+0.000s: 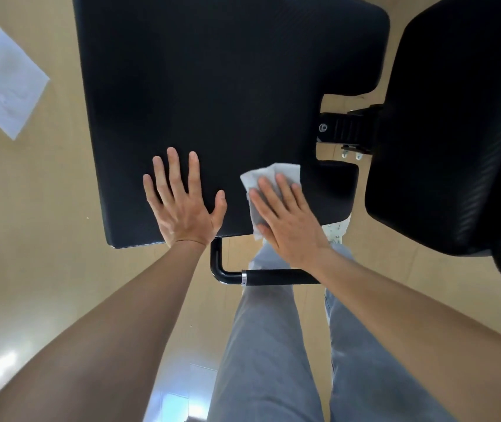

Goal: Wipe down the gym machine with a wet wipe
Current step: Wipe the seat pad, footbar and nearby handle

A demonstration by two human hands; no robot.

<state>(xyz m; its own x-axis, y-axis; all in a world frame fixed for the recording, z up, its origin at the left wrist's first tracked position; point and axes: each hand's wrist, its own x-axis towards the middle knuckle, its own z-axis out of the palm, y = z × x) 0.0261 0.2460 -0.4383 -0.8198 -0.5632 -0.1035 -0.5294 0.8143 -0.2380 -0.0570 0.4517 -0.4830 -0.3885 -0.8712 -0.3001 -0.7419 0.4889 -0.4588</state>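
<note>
The gym machine's black padded seat (pixel 228 86) fills the upper middle of the view. My right hand (pixel 285 220) lies flat on a white wet wipe (pixel 276 172) and presses it against the pad's near right corner, fingers straight. My left hand (pixel 182 202) rests flat on the pad near its front edge, fingers spread, holding nothing. A second black pad (pixel 462 132) stands to the right, joined by a black bracket (pixel 349 129).
A black handle bar (pixel 273 277) sticks out below the seat's front edge, under my right wrist. A white sheet (pixel 7 83) lies on the tan floor at the left. My legs in grey trousers (pixel 267 345) stand just below the bench.
</note>
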